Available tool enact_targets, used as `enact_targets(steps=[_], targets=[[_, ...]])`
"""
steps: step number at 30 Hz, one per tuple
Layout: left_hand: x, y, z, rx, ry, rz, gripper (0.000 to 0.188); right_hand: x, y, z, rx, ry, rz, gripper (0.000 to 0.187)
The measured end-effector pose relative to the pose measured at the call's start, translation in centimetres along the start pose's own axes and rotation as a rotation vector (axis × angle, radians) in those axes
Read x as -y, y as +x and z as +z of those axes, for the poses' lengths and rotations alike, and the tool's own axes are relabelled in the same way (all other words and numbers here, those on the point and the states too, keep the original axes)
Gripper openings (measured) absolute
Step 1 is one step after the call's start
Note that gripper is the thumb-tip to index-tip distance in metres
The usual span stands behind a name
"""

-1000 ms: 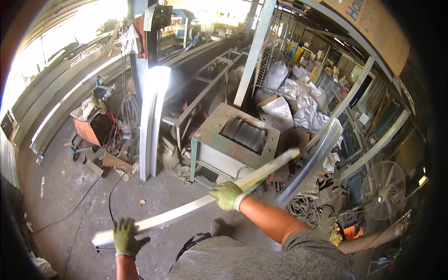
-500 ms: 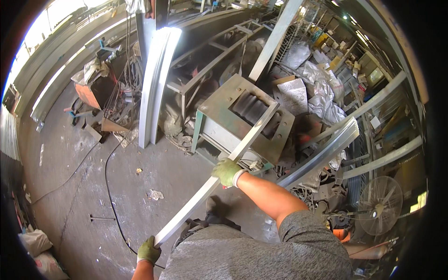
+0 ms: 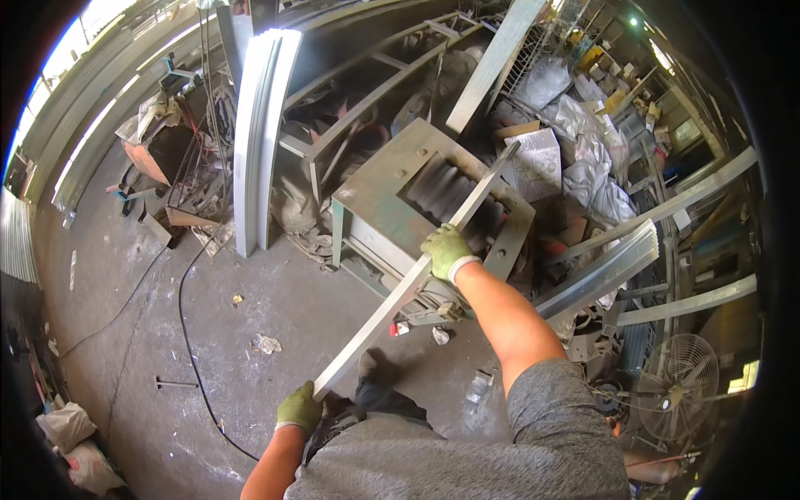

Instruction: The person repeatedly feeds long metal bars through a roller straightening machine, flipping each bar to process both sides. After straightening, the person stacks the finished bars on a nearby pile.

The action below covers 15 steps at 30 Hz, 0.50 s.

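A long straight metal bar [image 3: 372, 329] slants across the view, held in both green-gloved hands. My left hand [image 3: 300, 408] is closed round its near end, close to my body. Farther along, my right hand [image 3: 447, 247] grips the bar from above, near the front edge of a machine. The machine [image 3: 379, 187] has a worn metal top and dark ribbed rollers [image 3: 454, 202] set into an opening. The bar's far end passes over these rollers; whether it touches them I cannot tell.
Bundles of shiny metal profiles stand at the left [image 3: 254, 150] and right [image 3: 604, 271] of the machine. A black cable [image 3: 190, 337] runs over the floor. A fan [image 3: 677, 390] stands at the lower right, and silver sacks [image 3: 593, 162] lie behind the machine.
Both hands have moved forward and right with the bar. Its far end now reaches farther across the machine's rollers.
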<state>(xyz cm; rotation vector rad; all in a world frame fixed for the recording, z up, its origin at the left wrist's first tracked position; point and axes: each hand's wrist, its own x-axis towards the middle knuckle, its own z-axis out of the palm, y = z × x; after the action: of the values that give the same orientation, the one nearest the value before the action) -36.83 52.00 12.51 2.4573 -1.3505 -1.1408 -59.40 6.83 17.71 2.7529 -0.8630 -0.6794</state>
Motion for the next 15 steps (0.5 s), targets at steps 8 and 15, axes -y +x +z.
enact_targets(steps=[8,15], targets=[[-2.4,0.4,-2.0,0.055,-0.027,-0.021,0.024,-2.3,1.0,0.3,-0.036,0.118,0.007,0.031],[4.3,-1.9,0.2,0.003,-0.055,-0.001,0.023,3.6,-0.5,0.1,-0.075,0.194,-0.003,0.034]])
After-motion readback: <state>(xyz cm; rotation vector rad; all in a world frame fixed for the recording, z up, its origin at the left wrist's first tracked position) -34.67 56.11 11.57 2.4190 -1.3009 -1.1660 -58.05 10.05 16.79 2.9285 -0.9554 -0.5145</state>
